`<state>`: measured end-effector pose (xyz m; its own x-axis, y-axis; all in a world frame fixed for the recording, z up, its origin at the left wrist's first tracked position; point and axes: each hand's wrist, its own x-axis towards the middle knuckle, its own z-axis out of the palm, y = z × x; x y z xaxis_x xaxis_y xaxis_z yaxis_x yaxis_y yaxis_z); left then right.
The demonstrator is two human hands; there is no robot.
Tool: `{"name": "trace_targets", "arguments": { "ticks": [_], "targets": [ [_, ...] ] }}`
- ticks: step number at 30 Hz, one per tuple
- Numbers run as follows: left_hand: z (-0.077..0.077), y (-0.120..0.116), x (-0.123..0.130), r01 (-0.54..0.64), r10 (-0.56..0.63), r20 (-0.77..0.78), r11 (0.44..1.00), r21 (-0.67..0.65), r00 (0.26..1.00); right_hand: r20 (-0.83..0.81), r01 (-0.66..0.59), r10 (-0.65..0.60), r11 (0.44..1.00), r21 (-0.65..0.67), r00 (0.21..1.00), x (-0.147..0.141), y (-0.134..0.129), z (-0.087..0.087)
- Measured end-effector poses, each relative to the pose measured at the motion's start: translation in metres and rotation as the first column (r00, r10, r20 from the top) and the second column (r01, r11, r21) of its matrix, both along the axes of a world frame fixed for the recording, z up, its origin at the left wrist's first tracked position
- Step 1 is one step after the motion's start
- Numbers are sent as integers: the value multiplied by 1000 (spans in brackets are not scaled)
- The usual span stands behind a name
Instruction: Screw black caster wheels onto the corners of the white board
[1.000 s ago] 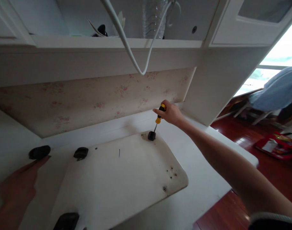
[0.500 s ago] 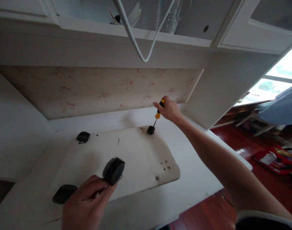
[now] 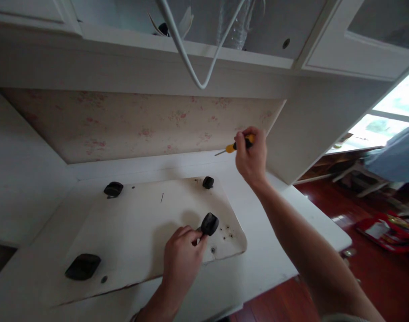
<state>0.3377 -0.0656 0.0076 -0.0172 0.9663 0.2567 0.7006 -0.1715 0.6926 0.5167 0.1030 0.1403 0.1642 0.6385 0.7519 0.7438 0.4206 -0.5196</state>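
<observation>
My left hand [image 3: 184,251] grips a black caster wheel [image 3: 209,224] by its mount, just above the near right corner of a white board [image 3: 137,232]. Several small screw holes [image 3: 228,231] show in the board beside it. In my right hand [image 3: 252,154] is a yellow and black screwdriver [image 3: 238,144], raised clear of the board, its shaft pointing left. Below the screwdriver, another caster wheel [image 3: 208,182] stands at the far right corner. More caster wheels sit at the far left [image 3: 113,189] and the near left [image 3: 83,267] corners.
Overhead hangs a white cable loop [image 3: 201,85] in front of an open cabinet shelf [image 3: 191,44]. White panels stand at left and right. On the red floor lies a red toolbox [image 3: 385,232]. A person's light blue clothing [image 3: 395,154] shows at the far right.
My right hand has lifted the screwdriver off the far right caster wheel and turned it sideways. My left hand has carried its caster wheel rightward to the near right corner.
</observation>
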Motion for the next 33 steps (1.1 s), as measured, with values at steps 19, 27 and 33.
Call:
{"name": "trace_targets", "arguments": {
  "ticks": [19, 27, 33],
  "targets": [
    [6, 6, 26, 50, -70, -338, 997, -66, 939, -816, 34, 90, 991, 133, 571, 26, -197, -100],
    [6, -1, 27, 100, -134, -357, 989, -110, 924, -755, 74, 110, 976, 206, 647, 27, -200, -101],
    [3, -4, 24, 115, -144, -403, 989, -95, 904, -749, 86, 126, 968, 237, 650, 26, -197, -103]
  ]
}}
